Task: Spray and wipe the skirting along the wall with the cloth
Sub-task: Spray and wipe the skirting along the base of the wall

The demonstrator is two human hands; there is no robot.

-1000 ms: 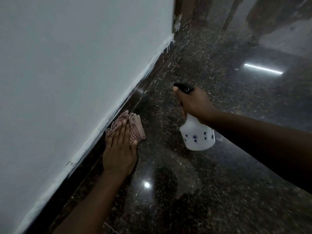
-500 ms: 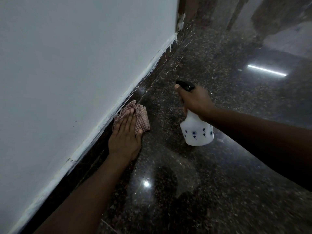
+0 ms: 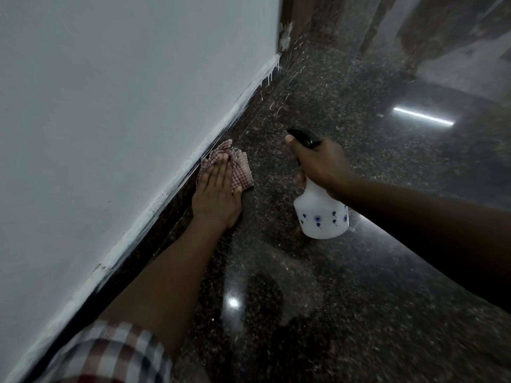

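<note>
A dark speckled skirting [image 3: 250, 117] runs along the foot of the white wall [image 3: 110, 106], from lower left to upper right. My left hand [image 3: 217, 193] lies flat on a red-checked cloth [image 3: 240, 168] and presses it against the skirting, fingers together. My right hand [image 3: 318, 161] grips the neck of a white spray bottle [image 3: 322, 217] with blue flower marks and a black trigger head [image 3: 302, 135]. The bottle hangs above the floor, to the right of the cloth, its nozzle pointing toward the skirting ahead.
The polished dark granite floor [image 3: 359, 299] reflects a tube light [image 3: 423, 116] and a round lamp spot [image 3: 233, 302]. A wooden door frame [image 3: 293, 20] ends the wall at the top. White paint drips mark the skirting's top edge. My checked sleeve [image 3: 110, 352] shows at bottom left.
My left hand has slid the cloth forward along the skirting, away from me. My right hand has moved the same way with the spray bottle, keeping level with the cloth.
</note>
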